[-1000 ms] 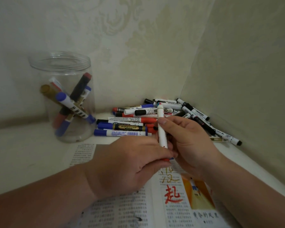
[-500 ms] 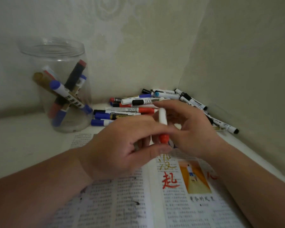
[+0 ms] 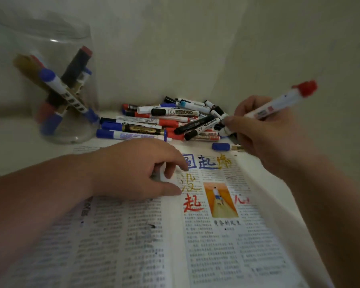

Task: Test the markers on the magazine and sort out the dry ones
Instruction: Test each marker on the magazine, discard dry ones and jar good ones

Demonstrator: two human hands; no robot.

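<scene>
Pale walls met in a corner behind the desk (image 3: 13, 140). Far left of the fingers stood a clear jar (image 3: 85, 50) with several markers leaning inside. The left hand (image 3: 133, 169), which half a second before had been up against the right around one marker, now lay on the magazine (image 3: 216, 256). Its fingers (image 3: 175, 162) were curled round a small white piece (image 3: 163, 175), probably the cap just pulled off. Beyond those fingers, against the corner, lay the pile of markers (image 3: 164, 121), presumably not yet tried. The right hand (image 3: 264, 138) had swung out, well apart from the left. Its fingers pinched the marker (image 3: 279, 102) with the red end raised up and away, and the tip was hidden behind them. Uncapping looked done, so the next step was likely a test stroke on the page below the fingers, near the coloured scribbles (image 3: 208, 163).
</scene>
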